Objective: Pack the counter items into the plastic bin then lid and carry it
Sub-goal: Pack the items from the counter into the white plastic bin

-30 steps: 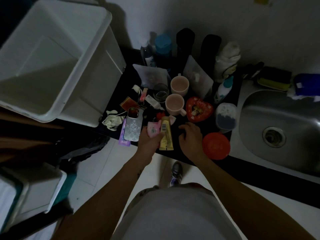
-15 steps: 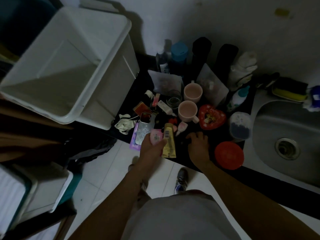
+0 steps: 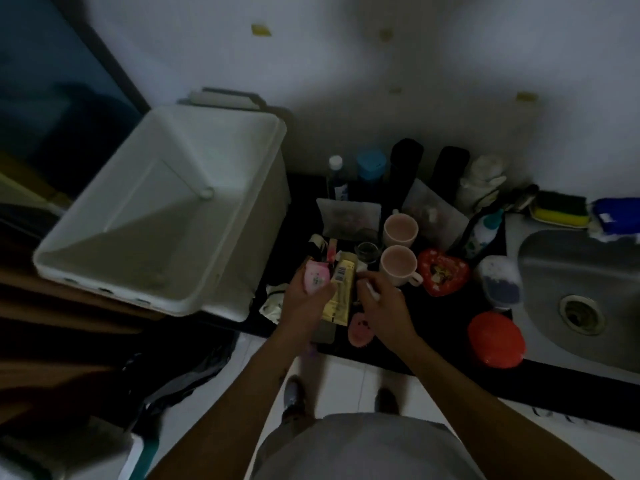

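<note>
A large white plastic bin (image 3: 104,271) stands empty at the left end of the dark counter (image 3: 433,344). Above the counter's front edge my left hand (image 3: 304,303) grips a small pink packet (image 3: 316,278) together with a yellow tube (image 3: 341,289). Right beside it, my right hand (image 3: 384,306) pinches a small white item, too small to identify. Two pink mugs (image 3: 398,268), a red heart-shaped tin (image 3: 443,271) and a round red lid (image 3: 495,341) lie on the counter. A pink round thing (image 3: 358,329) shows between my wrists.
Bottles, a blue-capped jar (image 3: 370,164) and dark flasks line the wall. A steel sink (image 3: 581,299) lies at the right, with a yellow-green sponge (image 3: 559,209) behind it. A clear lidded tub (image 3: 500,282) stands near the sink. White floor tiles and my shoes are below.
My left hand has lifted the pink packet and yellow tube off the counter. My right hand has risen from the counter and come beside the left with a small white item. The view tilted upward.
</note>
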{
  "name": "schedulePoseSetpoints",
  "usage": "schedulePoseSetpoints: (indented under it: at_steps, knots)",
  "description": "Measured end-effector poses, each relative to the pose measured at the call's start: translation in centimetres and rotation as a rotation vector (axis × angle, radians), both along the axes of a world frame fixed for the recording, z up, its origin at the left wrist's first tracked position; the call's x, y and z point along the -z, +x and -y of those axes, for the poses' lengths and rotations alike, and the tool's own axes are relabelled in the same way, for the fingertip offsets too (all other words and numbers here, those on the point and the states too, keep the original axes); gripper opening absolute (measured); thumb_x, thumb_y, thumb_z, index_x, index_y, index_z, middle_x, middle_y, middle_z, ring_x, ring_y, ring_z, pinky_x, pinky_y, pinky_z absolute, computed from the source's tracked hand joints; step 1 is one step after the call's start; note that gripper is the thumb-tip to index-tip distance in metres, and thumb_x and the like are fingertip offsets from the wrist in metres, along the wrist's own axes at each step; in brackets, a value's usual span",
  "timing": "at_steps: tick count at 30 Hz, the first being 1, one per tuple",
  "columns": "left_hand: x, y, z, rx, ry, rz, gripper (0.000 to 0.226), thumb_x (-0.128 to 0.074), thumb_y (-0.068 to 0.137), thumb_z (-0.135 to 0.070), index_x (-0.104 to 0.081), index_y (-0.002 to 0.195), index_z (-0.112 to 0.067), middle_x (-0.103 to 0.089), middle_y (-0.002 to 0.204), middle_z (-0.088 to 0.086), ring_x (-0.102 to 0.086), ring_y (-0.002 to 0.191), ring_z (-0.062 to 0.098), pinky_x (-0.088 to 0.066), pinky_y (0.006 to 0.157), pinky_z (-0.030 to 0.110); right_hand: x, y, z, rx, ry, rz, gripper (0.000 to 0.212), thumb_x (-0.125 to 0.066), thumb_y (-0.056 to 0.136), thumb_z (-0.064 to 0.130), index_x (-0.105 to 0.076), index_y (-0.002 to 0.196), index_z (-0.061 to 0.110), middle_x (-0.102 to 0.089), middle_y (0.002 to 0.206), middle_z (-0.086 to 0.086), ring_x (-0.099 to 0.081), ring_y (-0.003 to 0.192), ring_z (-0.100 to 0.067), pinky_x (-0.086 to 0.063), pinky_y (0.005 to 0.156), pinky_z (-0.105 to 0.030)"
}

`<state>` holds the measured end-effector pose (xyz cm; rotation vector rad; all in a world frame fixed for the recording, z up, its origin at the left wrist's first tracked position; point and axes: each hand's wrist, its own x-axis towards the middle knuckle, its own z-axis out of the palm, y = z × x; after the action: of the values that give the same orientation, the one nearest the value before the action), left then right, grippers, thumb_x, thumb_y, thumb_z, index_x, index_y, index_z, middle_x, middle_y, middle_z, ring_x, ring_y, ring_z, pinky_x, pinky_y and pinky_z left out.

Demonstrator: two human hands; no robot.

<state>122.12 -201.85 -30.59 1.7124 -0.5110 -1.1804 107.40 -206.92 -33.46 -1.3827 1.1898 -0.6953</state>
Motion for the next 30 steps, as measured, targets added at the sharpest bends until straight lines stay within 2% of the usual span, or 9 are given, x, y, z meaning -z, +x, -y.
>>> schedulePoseSetpoints:
  at_steps: [1,4,6,11,16,22,24,27,30]
  knots:
    - [-0.5,0.9,0.3,0.027,-0.024,0.010,0.035,-0.073,0.087,-0.021,-0.057,0.119,-0.022,-0.066,0.107,0.003,-0.067,0.096,0.020,-0.058,0.085,0.044,-0.7,0.8,0.0,0.040,-0.016,0.025,0.015,-0.052,0.100,0.023,-0.063,0.110,0.020,-0.067,0.094,0.007,-0.065,0.085,-0.007,-0.056,0.075,-0.036]
    - [-2.3,3.5,1.3,0.084,-0.115,0.007,0.024,-0.072,0.088,-0.018,-0.060,0.108,-0.024,-0.068,0.106,0.009,-0.068,0.093,0.025,-0.059,0.081,0.044,-3.5,3.2,0.1,0.139,-0.004,0.098,0.012,-0.048,0.102,0.023,-0.059,0.100,0.020,-0.058,0.069,-0.001,-0.056,0.054,-0.012,-0.046,0.048,-0.033]
    - [-4.0,5.6,2.1,0.115,-0.163,-0.011,0.021,-0.073,0.087,-0.017,-0.062,0.104,-0.024,-0.070,0.105,0.012,-0.070,0.090,0.025,-0.060,0.078,0.042,-5.4,5.1,0.3,0.196,0.009,0.134,0.011,-0.047,0.102,0.022,-0.056,0.096,0.021,-0.054,0.063,-0.005,-0.051,0.048,-0.016,-0.042,0.043,-0.031]
    - [-8.8,10.4,4.1,0.183,-0.258,-0.034,0.027,-0.073,0.087,-0.022,-0.063,0.110,-0.014,-0.072,0.100,0.012,-0.072,0.083,0.022,-0.059,0.066,0.032,-9.8,8.9,1.2,0.201,-0.029,0.241,0.011,-0.046,0.102,0.017,-0.056,0.101,0.012,-0.056,0.069,-0.010,-0.051,0.055,-0.028,-0.042,0.045,-0.032]
    - [-11.3,13.8,4.9,0.240,-0.312,-0.035,0.028,-0.075,0.085,-0.025,-0.065,0.109,-0.014,-0.073,0.098,0.010,-0.072,0.086,0.023,-0.060,0.070,0.036,-12.6,12.0,1.8,0.180,0.066,0.397,0.023,-0.046,0.099,0.013,-0.056,0.120,0.010,-0.057,0.086,-0.023,-0.052,0.068,-0.036,-0.044,0.055,-0.037]
    - [-12.6,16.1,5.3,0.211,-0.331,-0.055,0.021,-0.075,0.085,-0.020,-0.067,0.103,-0.014,-0.074,0.088,0.004,-0.071,0.072,0.013,-0.054,0.056,0.025,-14.3,15.4,2.8,0.142,0.031,0.369,0.023,-0.047,0.102,0.022,-0.057,0.113,0.004,-0.058,0.081,-0.018,-0.054,0.057,-0.026,-0.045,0.046,-0.030]
    - [-12.9,16.9,5.6,0.187,-0.332,-0.053,0.019,-0.075,0.085,-0.020,-0.068,0.102,-0.015,-0.075,0.092,0.006,-0.072,0.078,0.017,-0.057,0.063,0.030,-14.5,16.4,3.6,0.114,0.004,0.358,0.026,-0.049,0.101,0.026,-0.058,0.108,0.002,-0.056,0.072,-0.012,-0.051,0.046,-0.019,-0.042,0.040,-0.026]
    - [-12.6,18.4,5.4,0.130,-0.317,0.001,0.024,-0.075,0.085,-0.024,-0.069,0.107,-0.015,-0.075,0.099,0.009,-0.072,0.089,0.027,-0.059,0.074,0.042,-14.2,18.3,4.5,0.015,0.031,0.340,0.028,-0.056,0.098,0.031,-0.059,0.106,0.004,-0.059,0.071,-0.007,-0.053,0.050,-0.017,-0.044,0.043,-0.027]
    - [-12.6,20.1,5.0,0.059,-0.293,0.090,0.025,-0.074,0.085,-0.031,-0.069,0.107,-0.020,-0.075,0.095,0.005,-0.073,0.087,0.025,-0.058,0.068,0.038,-14.3,20.6,4.5,-0.022,0.099,0.383,0.022,-0.061,0.095,0.025,-0.060,0.108,0.007,-0.064,0.071,0.002,-0.058,0.051,-0.007,-0.045,0.045,-0.022]
